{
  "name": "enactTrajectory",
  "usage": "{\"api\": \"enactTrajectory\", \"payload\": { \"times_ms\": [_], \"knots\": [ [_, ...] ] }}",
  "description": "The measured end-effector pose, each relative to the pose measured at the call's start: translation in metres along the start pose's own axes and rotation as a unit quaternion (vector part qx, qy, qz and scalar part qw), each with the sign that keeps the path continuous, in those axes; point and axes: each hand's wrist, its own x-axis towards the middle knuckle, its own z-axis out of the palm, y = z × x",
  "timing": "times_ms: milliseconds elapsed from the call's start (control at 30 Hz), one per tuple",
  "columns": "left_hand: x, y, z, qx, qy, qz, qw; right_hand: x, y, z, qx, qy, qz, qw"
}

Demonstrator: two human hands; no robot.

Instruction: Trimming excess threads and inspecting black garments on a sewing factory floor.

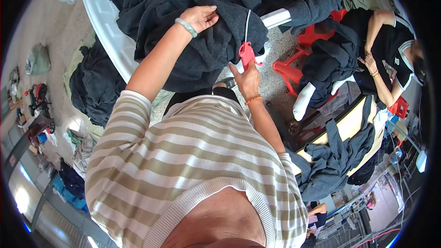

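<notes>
A heap of dark grey knit garments (183,43) spreads in front of me. My left hand (200,18), wearing a pale green bangle, rests on the upper part of the cloth, fingers stretched out and slightly bent. My right hand (248,81), with an orange bead bracelet, grips a red-handled tool (246,53) at the right edge of the fabric. From it a long, thin, pale shaft points away from me across the cloth. The tool's exact kind cannot be made out, and part of its handle is hidden by my fingers.
A white plastic tub (106,23) bears the pile. Another dark heap (97,82) lies on the floor at left. To the right are a red stool (289,66) and a seated co-worker (383,50) with dark cloth. A yellow-topped table (356,131) with garments stands near right.
</notes>
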Motion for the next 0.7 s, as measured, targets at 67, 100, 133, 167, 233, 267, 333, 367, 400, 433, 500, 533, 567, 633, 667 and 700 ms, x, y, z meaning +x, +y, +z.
{"api": "enactTrajectory", "payload": {
  "times_ms": [67,100,133,167,233,267,333,367,400,433,500,533,567,633,667,700],
  "knots": [
    [0.006,-0.007,-0.001,-0.033,-0.016,0.001,0.999,0.012,0.009,0.008,0.046,0.011,0.012,0.999],
    [0.008,-0.009,0.001,-0.073,-0.032,0.003,0.997,0.017,0.021,0.012,0.077,0.041,-0.012,0.996],
    [0.006,-0.010,0.004,-0.067,-0.031,0.001,0.997,0.022,0.024,0.011,0.135,0.039,0.001,0.990],
    [0.003,-0.011,0.006,-0.089,-0.040,0.004,0.995,0.024,0.030,0.007,0.191,0.003,0.051,0.980],
    [-0.007,-0.009,0.010,-0.112,-0.048,0.007,0.992,0.028,0.028,-0.015,0.277,-0.058,0.104,0.953],
    [-0.015,-0.004,0.014,-0.096,-0.034,0.050,0.994,0.028,0.016,-0.031,0.332,-0.054,0.094,0.937],
    [-0.030,0.010,0.022,-0.035,-0.033,0.135,0.990,0.029,0.004,-0.061,0.384,-0.053,0.073,0.919],
    [-0.041,0.014,0.032,0.003,-0.018,0.186,0.982,0.030,0.003,-0.069,0.382,-0.055,0.073,0.920],
    [-0.054,0.017,0.042,0.041,-0.002,0.237,0.971,0.031,0.002,-0.075,0.315,-0.069,0.041,0.946],
    [-0.063,0.022,0.047,0.074,-0.001,0.267,0.961,0.031,0.000,-0.079,0.246,-0.085,0.005,0.965],
    [-0.076,0.023,0.067,0.066,-0.001,0.285,0.956,0.031,-0.003,-0.063,0.143,-0.053,-0.077,0.985],
    [-0.078,0.024,0.072,0.060,-0.001,0.301,0.952,0.030,-0.009,-0.055,0.062,-0.073,-0.049,0.994],
    [-0.076,0.024,0.069,0.058,-0.003,0.303,0.951,0.027,-0.022,-0.047,0.022,-0.057,-0.040,0.997],
    [-0.064,0.023,0.060,0.014,-0.102,0.263,0.959,0.026,-0.012,-0.007,0.027,0.004,-0.050,0.998],
    [-0.060,0.019,0.063,-0.020,-0.107,0.262,0.959,0.027,-0.006,0.008,0.017,0.018,-0.026,0.999],
    [-0.058,0.018,0.062,-0.020,-0.107,0.262,0.959,0.029,0.003,0.014,0.018,0.019,-0.025,0.999]
  ]
}}
